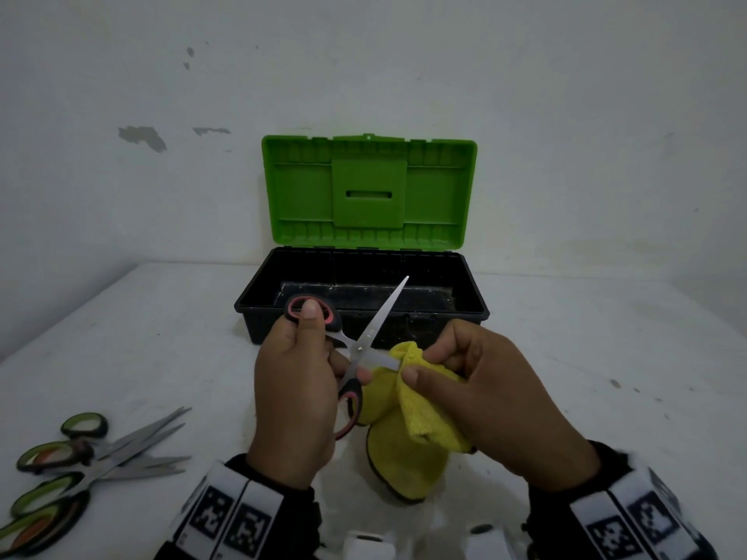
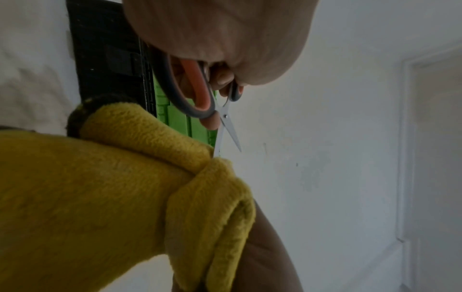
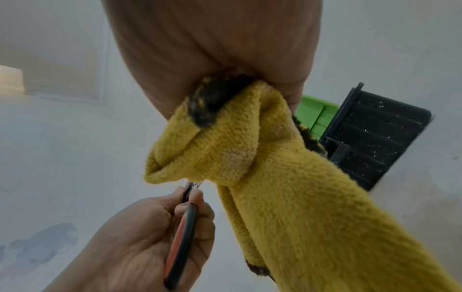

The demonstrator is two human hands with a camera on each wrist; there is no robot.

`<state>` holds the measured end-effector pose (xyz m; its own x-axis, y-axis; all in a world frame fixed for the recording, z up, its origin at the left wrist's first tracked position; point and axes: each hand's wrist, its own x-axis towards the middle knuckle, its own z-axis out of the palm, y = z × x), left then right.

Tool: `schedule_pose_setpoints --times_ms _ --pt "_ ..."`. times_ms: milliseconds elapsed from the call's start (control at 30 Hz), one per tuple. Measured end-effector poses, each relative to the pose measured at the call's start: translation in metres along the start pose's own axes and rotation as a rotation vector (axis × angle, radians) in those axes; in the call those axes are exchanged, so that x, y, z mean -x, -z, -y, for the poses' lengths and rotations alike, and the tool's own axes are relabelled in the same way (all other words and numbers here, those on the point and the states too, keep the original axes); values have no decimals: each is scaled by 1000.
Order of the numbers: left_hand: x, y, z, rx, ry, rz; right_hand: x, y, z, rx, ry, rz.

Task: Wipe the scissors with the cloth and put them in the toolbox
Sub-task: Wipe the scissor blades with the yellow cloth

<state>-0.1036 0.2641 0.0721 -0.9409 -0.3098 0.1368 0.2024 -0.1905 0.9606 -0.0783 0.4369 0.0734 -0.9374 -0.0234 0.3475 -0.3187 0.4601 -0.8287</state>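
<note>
The left hand (image 1: pixel 293 394) grips the scissors (image 1: pixel 359 345) by their handles, blades spread. The lower blade points right into the cloth (image 1: pixel 420 402) pinched by the right hand (image 1: pixel 493 394) (toolbox (image 1: pixel 364 313) open, just behind).

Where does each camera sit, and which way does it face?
Head: above the table, looking forward and down at both hands, the scissors and the open toolbox.
Left wrist: under the left hand, looking along it at the scissors.
Right wrist: under the right hand, facing the yellow cloth; the left hand shows.
All share scissors, cloth, toolbox.
</note>
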Motion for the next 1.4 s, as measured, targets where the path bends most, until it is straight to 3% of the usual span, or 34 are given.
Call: schedule_pose_setpoints --times_ms 267,400,533,700,800,933,1100,1400 --pt "-7 5 -13 69 45 -67 5 28 -16 -36 -76 -50" --pt "-9 4 -17 93 60 -73 1 37 -26 -10 -136 17" --pt "-13 0 -9 148 78 -58 -10 31 -34 191 -140 119" --pt "-11 -7 -5 249 112 -16 -22 18 -40 587 -128 363" --pt "-7 -9 -6 327 112 -18 -21 14 -34 727 -56 351" --pt "-2 -12 -5 421 126 7 -16 10 -7 377 -32 193" --pt "7 -18 -10 468 149 84 -9 -5 17 -109 -78 231" --pt "-4 16 -13 237 276 206 -9 0 15 -334 -159 155"
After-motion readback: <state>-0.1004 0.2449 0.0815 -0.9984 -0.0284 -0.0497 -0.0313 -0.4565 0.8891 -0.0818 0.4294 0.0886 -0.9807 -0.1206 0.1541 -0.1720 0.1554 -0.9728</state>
